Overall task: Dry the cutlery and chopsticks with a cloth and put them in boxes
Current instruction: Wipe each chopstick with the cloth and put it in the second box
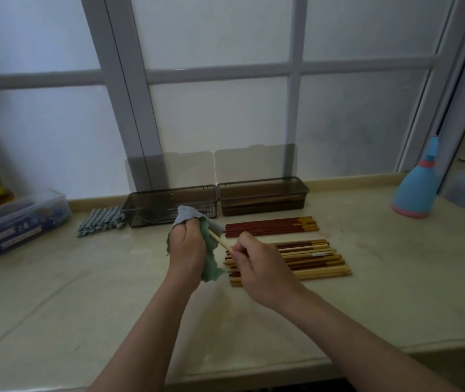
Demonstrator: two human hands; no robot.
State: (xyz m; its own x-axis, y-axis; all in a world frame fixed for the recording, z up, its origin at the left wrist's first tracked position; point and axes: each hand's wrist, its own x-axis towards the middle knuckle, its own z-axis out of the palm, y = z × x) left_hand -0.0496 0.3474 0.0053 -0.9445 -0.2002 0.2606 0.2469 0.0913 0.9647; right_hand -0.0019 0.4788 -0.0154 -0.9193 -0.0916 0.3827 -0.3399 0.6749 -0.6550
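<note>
Boxes: two brown ones, the left box (169, 207) and the right box (262, 196), side by side at centre frame.

Cloths: two. One cloth (210, 250) is in my left hand (187, 247); one checked cloth (99, 222) lies left of the boxes.

Chopsticks: one chopstick (220, 241) in my right hand (259, 267). Two loose lots lie right of centre, a dark red row (270, 224) and a mixed pile (310, 258) below it. The sticks overlap, so I record no firm count for either.

Cutlery (163, 219) in the left box: number not legible. Boxed chopsticks (265, 200) in the right box: likewise.

Spray bottle (415, 193): one, right of frame.

Clear case (16, 222): one, left edge.
</note>
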